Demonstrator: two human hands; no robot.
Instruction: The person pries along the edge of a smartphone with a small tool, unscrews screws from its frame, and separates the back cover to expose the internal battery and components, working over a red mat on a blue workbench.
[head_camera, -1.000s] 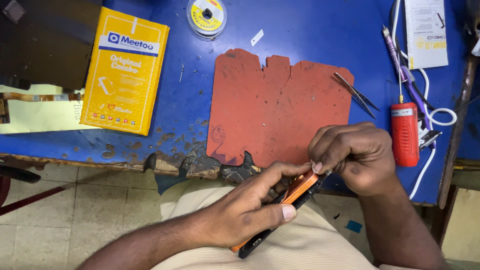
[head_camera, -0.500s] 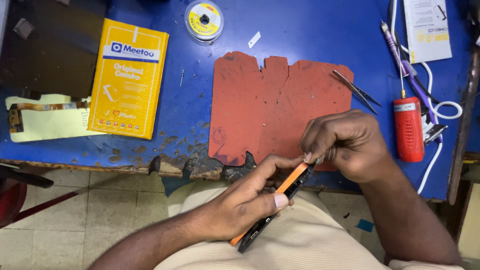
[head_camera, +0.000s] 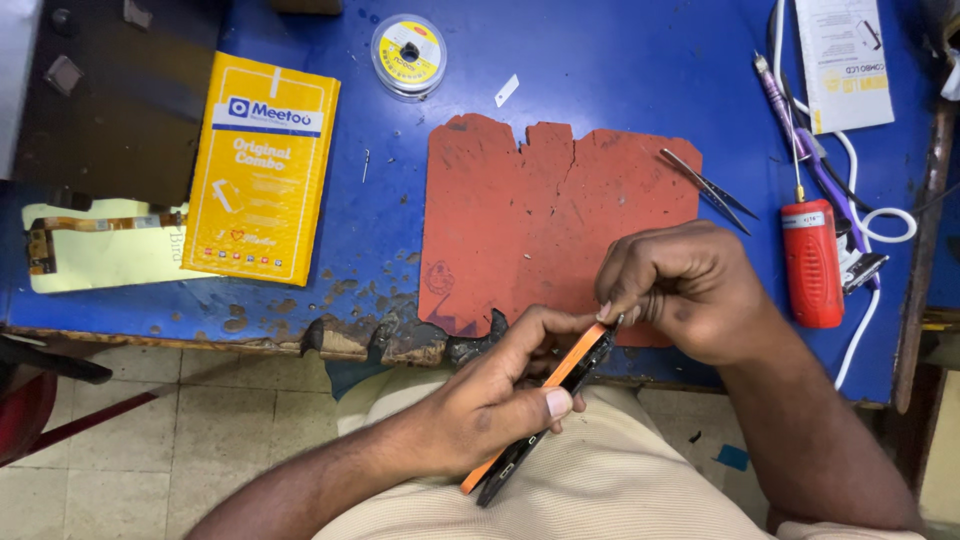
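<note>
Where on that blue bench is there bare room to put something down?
Most room is on the red mat itself, above the right hand, and on the blue table between the solder reel and the white leaflet. The right edge is crowded: tweezers, red tool, cables.

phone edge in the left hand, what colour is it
Orange along the phone edge, black beneath, gripped by the left hand; the head view shows it.

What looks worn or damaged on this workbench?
The blue table is chipped along its front edge, with the paint gone in dark, ragged patches below the red mat. The mat's top edge is torn and notched. Otherwise the tweezers and the red tool lie neatly.
</note>
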